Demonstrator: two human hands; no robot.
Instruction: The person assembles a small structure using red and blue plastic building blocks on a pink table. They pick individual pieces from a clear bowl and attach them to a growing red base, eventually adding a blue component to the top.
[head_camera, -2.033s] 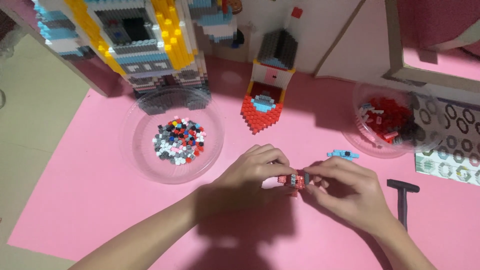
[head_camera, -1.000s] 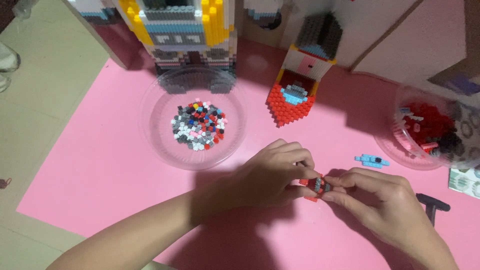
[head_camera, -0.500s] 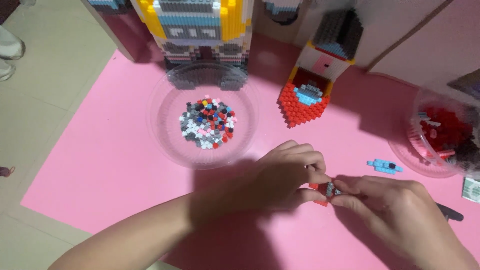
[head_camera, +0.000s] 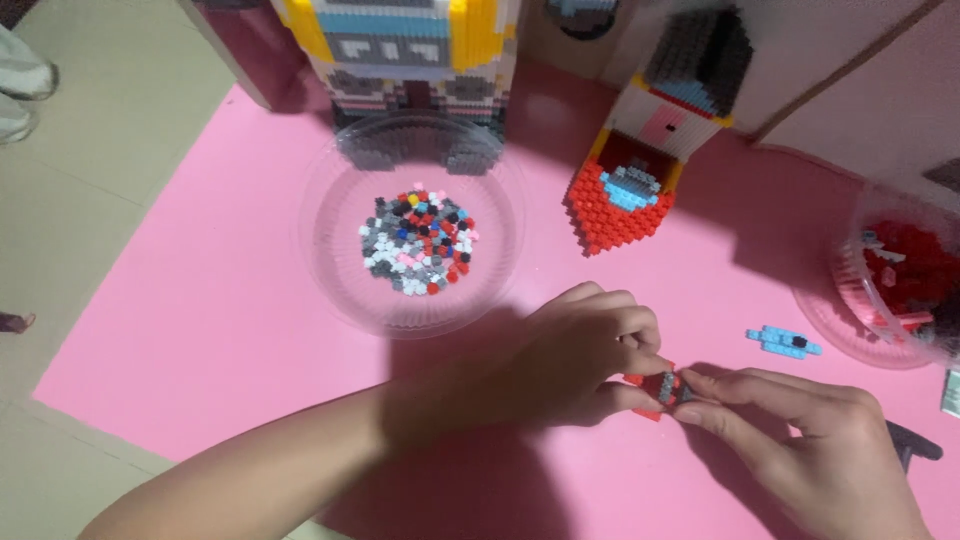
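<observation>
1. Between the fingertips of both hands, a small red and grey brick piece (head_camera: 660, 388) is pinched.
2. The left hand (head_camera: 575, 355) is clamped on its left side, the right hand (head_camera: 800, 440) on its right.
3. Beyond the left fingers, a clear bowl (head_camera: 340, 200) of mixed bricks is seen.
4. Just past the right fingers, a small blue brick piece (head_camera: 783, 341) lies on the pink mat (head_camera: 200, 320).

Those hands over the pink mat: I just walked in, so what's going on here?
A person's left hand and right hand pinch a small red and grey brick piece between their fingertips, just above the pink mat. A clear dish of mixed tiny bricks sits behind, with a red-based brick model nearby.
</observation>
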